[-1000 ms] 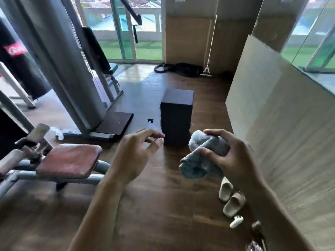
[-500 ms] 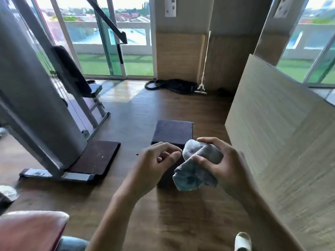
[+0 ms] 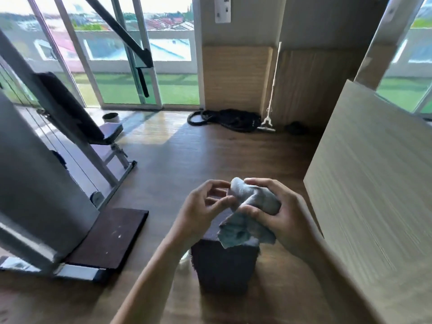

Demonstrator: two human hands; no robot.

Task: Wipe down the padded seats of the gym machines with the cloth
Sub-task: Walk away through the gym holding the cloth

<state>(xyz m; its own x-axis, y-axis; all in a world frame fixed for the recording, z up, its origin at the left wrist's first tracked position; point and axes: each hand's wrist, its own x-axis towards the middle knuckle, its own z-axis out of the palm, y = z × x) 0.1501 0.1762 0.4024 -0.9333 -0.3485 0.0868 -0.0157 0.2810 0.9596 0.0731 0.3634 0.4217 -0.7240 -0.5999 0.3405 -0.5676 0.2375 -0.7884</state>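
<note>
The right hand point(image 3: 284, 217) clutches the bunched grey-blue terry cloth point(image 3: 251, 212); the left hand point(image 3: 205, 208) pinches 1 edge, seemingly refolding it for wiping.

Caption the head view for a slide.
Both hands bunch a grey cloth above a dark box, padded seat beyond.

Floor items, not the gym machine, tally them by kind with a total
Dark box: 1
Dark mat: 1
Coiled black rope: 1
Mop: 1
Small pot: 1
Total: 5
The cloth is off the floor, in the grip of the right hand.
</note>
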